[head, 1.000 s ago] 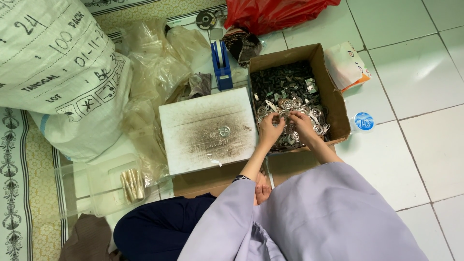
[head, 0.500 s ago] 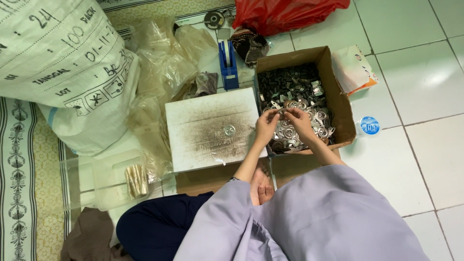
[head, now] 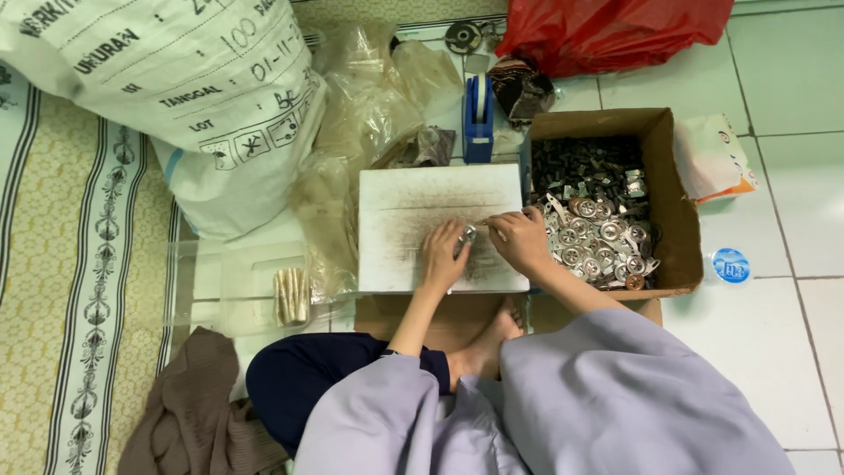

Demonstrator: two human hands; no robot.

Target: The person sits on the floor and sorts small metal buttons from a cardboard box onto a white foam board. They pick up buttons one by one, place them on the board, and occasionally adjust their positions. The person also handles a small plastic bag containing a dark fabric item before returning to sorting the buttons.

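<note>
I sit on the floor with a white, scuffed work board [head: 404, 211] in front of me. My left hand [head: 442, 255] rests on the board and pinches a small round metal part [head: 467, 236]. My right hand [head: 520, 239] is beside it at the board's right edge, fingers closed on a thin metal piece that touches the round part. Right of the board stands an open cardboard box [head: 675, 211] holding several round metal discs [head: 591, 244] in front and dark small parts [head: 576, 163] at the back.
A big white woven sack [head: 193, 97] lies at the left, crumpled clear plastic bags [head: 369, 97] beside it. A blue tape dispenser [head: 478, 114], a red plastic bag [head: 615, 31], a clear plastic tray [head: 237, 286], a brown cloth [head: 193, 413] and a small blue-labelled lid [head: 730, 265] surround me.
Both hands have moved left from over the box to the white board, bringing small metal pieces with them. The view has shifted so the board sits nearer the centre.
</note>
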